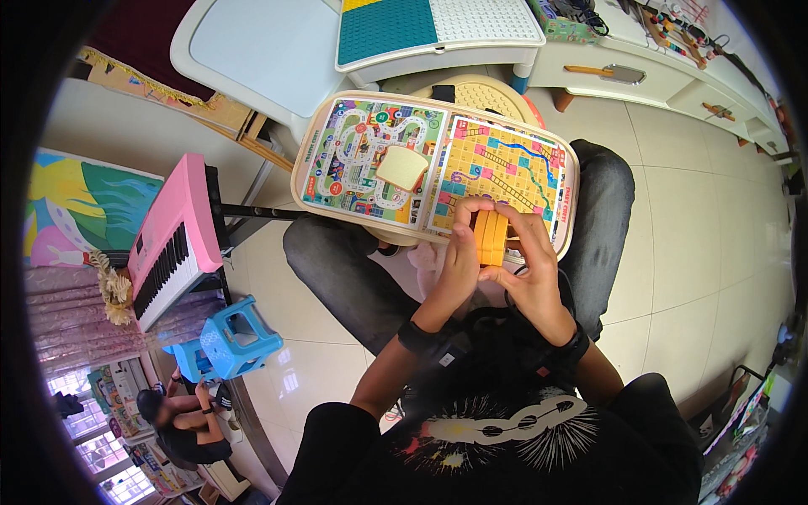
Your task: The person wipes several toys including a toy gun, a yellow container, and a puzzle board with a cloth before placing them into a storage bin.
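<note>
Between my two hands is a thick stack of orange-yellow plastic pieces (491, 238), held above the near edge of a small play table (437, 170). My left hand (462, 262) presses its left side, fingertips over the top. My right hand (535, 268) holds the right side, with the thumb underneath and fingers curled across the top. Farther off on the tabletop, a toy bread slice (403, 167) lies on a printed traffic game sheet (344, 129). A snakes-and-ladders sheet (464, 161) covers the right half, partly hidden by my hands.
A building-brick table (480, 22) and a pale blue chair seat (265, 57) stand beyond. To the left are a pink keyboard (180, 243) and blue plastic stools (240, 338). Another person (186, 429) sits at lower left. A white drawer cabinet (606, 72) runs along the upper right.
</note>
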Tool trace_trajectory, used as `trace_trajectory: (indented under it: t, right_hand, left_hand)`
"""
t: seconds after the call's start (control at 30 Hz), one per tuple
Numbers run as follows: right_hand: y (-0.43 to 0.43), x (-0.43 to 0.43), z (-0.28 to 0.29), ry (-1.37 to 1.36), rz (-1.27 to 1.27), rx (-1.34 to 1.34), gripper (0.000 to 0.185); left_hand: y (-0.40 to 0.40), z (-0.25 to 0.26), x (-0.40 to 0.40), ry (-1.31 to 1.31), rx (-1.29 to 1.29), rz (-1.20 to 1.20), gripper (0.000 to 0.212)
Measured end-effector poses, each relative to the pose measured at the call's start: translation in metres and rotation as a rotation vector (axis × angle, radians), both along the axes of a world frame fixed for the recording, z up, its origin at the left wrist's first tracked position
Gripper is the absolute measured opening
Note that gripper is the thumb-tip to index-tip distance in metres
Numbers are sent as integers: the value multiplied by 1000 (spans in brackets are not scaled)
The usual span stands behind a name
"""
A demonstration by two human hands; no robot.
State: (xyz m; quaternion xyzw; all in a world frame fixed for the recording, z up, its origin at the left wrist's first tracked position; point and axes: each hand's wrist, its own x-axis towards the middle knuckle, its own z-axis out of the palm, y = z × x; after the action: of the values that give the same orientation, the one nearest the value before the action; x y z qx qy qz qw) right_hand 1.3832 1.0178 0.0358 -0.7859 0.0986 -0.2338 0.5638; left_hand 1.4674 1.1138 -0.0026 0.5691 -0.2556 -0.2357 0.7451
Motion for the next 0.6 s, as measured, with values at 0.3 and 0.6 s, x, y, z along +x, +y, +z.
trace_trajectory:
  t: [0.3,0.6]
  right_hand:
    - [-2,-1,0,44,3,-153,80]
    - [1,-3,0,130,24,-351,85]
  left_hand:
    - [5,4,-3,174,-18,-114,62]
    - [10,-10,-4,333,-21,-151,61]
